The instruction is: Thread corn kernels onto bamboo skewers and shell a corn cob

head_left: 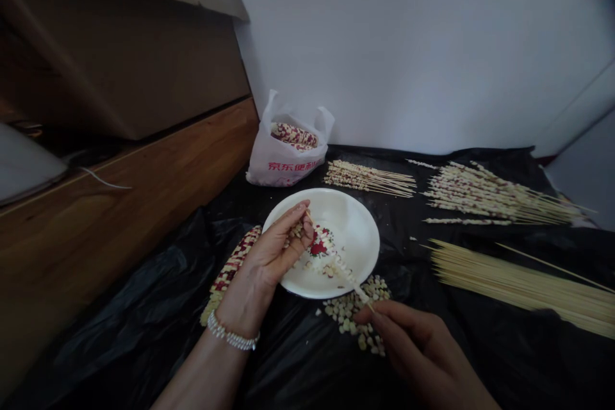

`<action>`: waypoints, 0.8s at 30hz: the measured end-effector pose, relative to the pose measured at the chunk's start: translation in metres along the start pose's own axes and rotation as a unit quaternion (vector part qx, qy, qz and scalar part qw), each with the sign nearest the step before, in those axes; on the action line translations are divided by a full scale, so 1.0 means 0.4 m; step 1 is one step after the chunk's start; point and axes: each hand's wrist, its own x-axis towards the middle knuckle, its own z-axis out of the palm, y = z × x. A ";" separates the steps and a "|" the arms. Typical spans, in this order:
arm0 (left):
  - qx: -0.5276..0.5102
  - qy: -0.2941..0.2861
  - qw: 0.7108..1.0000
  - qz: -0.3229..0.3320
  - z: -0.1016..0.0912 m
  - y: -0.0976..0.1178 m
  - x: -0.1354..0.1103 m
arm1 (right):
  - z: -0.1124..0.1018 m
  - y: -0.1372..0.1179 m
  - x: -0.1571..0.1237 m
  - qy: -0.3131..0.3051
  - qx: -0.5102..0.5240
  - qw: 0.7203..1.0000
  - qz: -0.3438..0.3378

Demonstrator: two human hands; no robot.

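item: a bamboo skewer (346, 277) threaded with red and white corn kernels (319, 245), slanting above a white plate (358, 221), with its upper part inside the left hand and its lower tip at the right hand.

left hand (271, 255): is holding the skewer's upper part in a narrow, closed grip, with a beaded bracelet (231, 336) sitting just behind it. the hand is hovering over the plate's near rim, probably so that anything slipping loose lands on the plate.

right hand (412, 347): is pinching the skewer's lower tip in a narrow grip, apparently steadying the long shaft from its far end.

nearby: a pile of loose corn kernels (355, 315) is lying just below the plate, beside the right hand. a red and white corn cob (230, 272) is resting just left of the plate, seemingly kept within easy reach of the left hand. a white plastic bag (283, 163) is standing behind the plate with another corn cob (294, 136) inside. kernel-laden skewers (369, 178) are lying in tidy rows beyond the plate, while bare bamboo skewers (523, 288) are lying in a separate bundle at right, likely to keep the two sorts apart. black plastic sheeting (144, 333) is covering the work surface, probably to protect it.
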 end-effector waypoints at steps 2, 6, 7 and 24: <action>0.007 0.002 1.000 0.000 0.001 0.002 -0.001 | 0.000 0.001 0.000 0.009 -0.007 1.000 -0.006; 0.005 0.003 1.000 -0.010 0.000 0.006 -0.002 | -0.005 -0.003 -0.001 0.001 -0.027 1.000 -0.006; 0.004 -0.001 1.000 -0.014 -0.001 0.006 -0.002 | -0.007 -0.004 -0.002 -0.003 -0.037 0.999 -0.010; -0.013 -0.014 0.998 -0.064 0.001 -0.004 -0.009 | 0.000 0.004 -0.006 0.026 -0.116 0.988 -0.099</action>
